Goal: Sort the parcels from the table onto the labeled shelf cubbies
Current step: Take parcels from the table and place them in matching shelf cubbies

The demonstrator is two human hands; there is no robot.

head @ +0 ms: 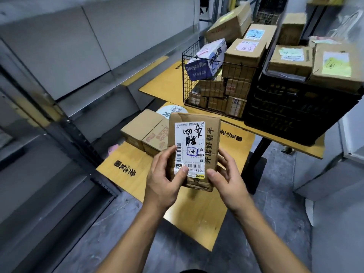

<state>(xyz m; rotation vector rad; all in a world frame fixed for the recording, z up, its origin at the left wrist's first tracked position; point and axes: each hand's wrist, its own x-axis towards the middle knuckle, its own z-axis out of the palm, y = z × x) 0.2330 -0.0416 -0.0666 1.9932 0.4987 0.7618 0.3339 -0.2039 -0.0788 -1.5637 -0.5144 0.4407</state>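
I hold a small brown cardboard parcel (211,134) upright in front of me, above the yellow table (126,170). Its white shipping label faces me, with black handwriting and a blue box marked "1-4". My left hand (163,178) grips the parcel's lower left side, thumb pressed on the label's bottom edge. My right hand (226,178) grips the lower right side, thumb on the front and fingers behind. Two more cardboard boxes (145,131) lie on the table just behind the parcel.
A black wire basket (199,91) full of small boxes and a black plastic crate (291,115) topped with labeled cartons stand on a second yellow table (167,85) at the back right. Grey metal shelving (59,107) runs along the left. The floor is grey concrete.
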